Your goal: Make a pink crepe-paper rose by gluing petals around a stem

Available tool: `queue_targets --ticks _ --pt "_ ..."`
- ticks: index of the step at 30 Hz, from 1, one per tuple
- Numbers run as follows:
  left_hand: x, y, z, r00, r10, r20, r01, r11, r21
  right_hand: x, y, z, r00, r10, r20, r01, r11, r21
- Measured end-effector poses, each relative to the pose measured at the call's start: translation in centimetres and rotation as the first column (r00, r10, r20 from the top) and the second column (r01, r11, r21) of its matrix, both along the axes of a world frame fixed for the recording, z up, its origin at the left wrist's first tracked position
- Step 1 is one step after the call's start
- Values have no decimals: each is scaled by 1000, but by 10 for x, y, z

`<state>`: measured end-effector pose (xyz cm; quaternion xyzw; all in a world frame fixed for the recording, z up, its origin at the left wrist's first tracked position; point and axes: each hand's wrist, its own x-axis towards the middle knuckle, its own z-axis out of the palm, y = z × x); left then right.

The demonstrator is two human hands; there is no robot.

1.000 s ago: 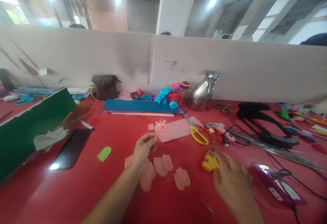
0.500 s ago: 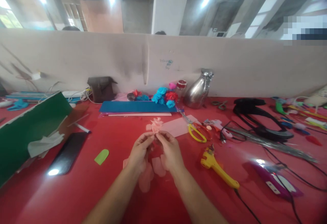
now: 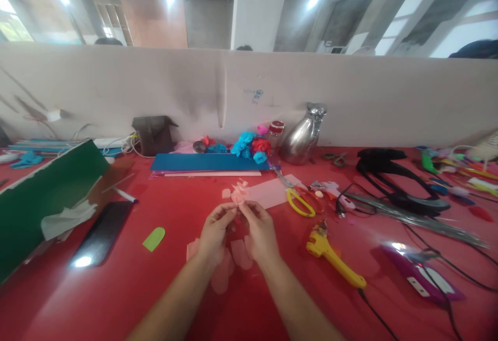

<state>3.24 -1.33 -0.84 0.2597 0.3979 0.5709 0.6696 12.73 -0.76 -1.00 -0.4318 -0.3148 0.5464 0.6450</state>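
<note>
Between the fingertips of both hands is a pink paper flower (image 3: pixel 240 193), its ruffled petals pointing up and away from me. My left hand (image 3: pixel 216 227) pinches its base from the left. My right hand (image 3: pixel 260 227) pinches it from the other side, thumbs close together. The fingers partly hide the flower's lower end. Below the hands, loose pink paper petals (image 3: pixel 221 274) lie on the red tabletop (image 3: pixel 155 294). A small pink paper piece (image 3: pixel 226 193) rests just left of the flower, and a larger pink sheet (image 3: pixel 268 191) lies behind my right hand.
Right of my hands are yellow-handled scissors (image 3: pixel 300 203), a yellow glue gun (image 3: pixel 334 258) with a cord and a purple device (image 3: pixel 424 276). A green petal template (image 3: pixel 154 239), a phone (image 3: pixel 103 234) and a green board (image 3: pixel 50 201) lie left. A steel jug (image 3: pixel 303 136) stands behind.
The flower has tilted slightly and sits a little lower between my fingertips. Both hands keep their pinch in nearly the same place.
</note>
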Motion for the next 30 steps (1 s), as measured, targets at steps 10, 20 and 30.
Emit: queue_targets --ticks 10,20,30 --pt "2 1 -5 1000 20 -24 -19 1000 12 1 0 -6 998 14 -63 -15 1000 -12" --pt "5 -3 -2 993 58 -102 -53 997 50 -2 0 -3 998 -22 -56 20 999 -28" --pt "5 -7 4 984 90 -155 -81 995 61 -3 -1 -4 998 -32 -54 30 999 -31"
